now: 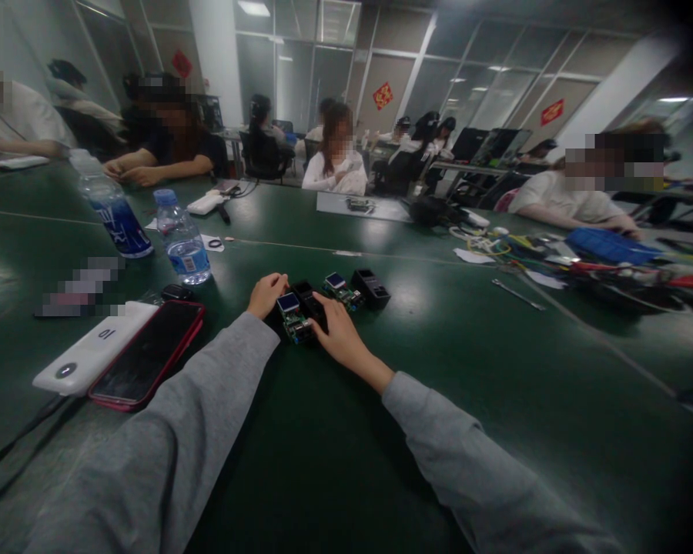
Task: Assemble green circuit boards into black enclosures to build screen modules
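On the green table, a circuit board with a small screen [290, 304] lies beside a black plastic case [307, 295]. My left hand [267, 295] is closed at the far left side of the board, fingertips pressed together; what they pinch, if anything, is hidden. From the right, my right hand [340, 332] grips the black case, its fingers over the near part and its thumb beside the board's edge. Just beyond this hand lie a second circuit board with a screen [338, 285] and a second black case [372, 288].
Left of my arms are a red-edged phone [150, 354], a white power bank [95, 346], a small water bottle [183, 242] and a larger bottle [115, 211]. A metal tool [518, 295] and tangled cables [497, 245] lie to the right. Other people sit around the table.
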Motion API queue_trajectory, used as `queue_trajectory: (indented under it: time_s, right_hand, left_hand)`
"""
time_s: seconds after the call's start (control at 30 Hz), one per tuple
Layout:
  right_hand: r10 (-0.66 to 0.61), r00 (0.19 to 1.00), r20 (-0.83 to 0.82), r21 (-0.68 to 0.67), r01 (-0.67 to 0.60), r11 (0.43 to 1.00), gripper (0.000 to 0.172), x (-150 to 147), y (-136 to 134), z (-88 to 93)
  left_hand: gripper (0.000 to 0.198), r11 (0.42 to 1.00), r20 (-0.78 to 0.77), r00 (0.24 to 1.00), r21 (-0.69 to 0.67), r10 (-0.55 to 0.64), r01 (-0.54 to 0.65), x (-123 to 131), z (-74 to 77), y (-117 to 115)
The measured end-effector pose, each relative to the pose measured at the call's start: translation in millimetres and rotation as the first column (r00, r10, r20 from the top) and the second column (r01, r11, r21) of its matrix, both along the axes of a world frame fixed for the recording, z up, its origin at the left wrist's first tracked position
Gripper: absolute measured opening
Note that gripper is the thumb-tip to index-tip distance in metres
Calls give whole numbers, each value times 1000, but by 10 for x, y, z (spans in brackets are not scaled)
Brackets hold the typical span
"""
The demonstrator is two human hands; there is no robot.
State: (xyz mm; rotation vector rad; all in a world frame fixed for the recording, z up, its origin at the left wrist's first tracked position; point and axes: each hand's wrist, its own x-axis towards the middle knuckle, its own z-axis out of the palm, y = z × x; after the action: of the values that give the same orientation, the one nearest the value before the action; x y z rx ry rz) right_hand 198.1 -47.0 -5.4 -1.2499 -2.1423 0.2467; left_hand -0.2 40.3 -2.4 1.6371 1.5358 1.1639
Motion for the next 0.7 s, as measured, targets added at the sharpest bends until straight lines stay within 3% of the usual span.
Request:
queue_trajectory:
  time_s: [0.7]
  right_hand:
    - [6,1000,-10,-4,-6,1000,54,5,7,-12]
  left_hand:
    - [33,1000,2,1000,-7,5,-5,-1,14,-17]
